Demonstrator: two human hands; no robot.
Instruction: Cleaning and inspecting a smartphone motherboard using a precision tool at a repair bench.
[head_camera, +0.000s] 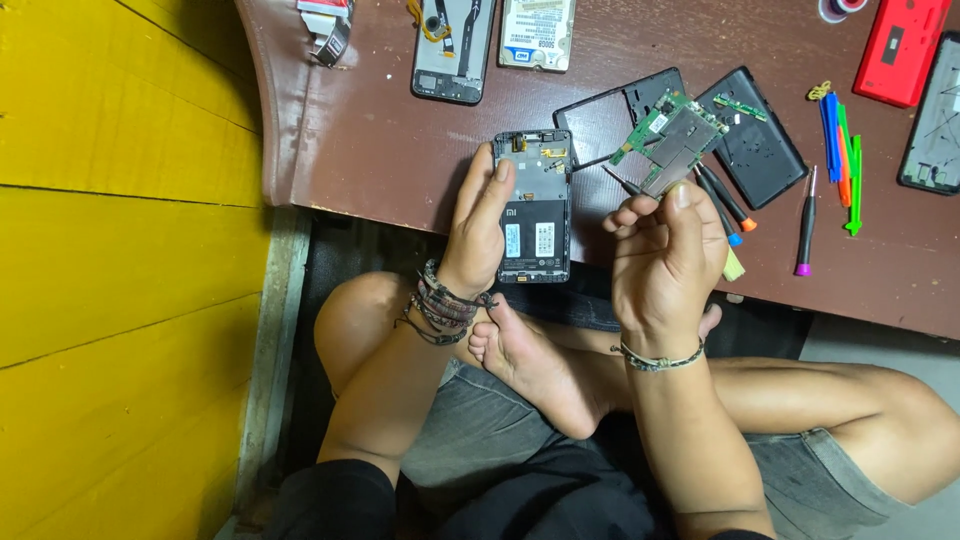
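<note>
My left hand (480, 225) grips the left edge of an opened black phone (535, 205) with its back cover off; the phone rests at the front edge of the brown table (380, 140). My right hand (665, 255) holds a green circuit board with a metal shield (672, 138) pinched between fingertips and raised above the table, just right of the phone. A thin dark tool tip (620, 182) shows beside those fingers; whether the hand holds it I cannot tell.
Two black phone back frames (610, 115) (760, 150) lie behind the board. Screwdrivers (806, 225) and coloured plastic pry tools (842, 150) lie at the right, a red phone shell (900, 48) far right. Another opened phone (455, 45) and a hard drive (538, 32) sit at the back. Yellow wall (120, 250) at left.
</note>
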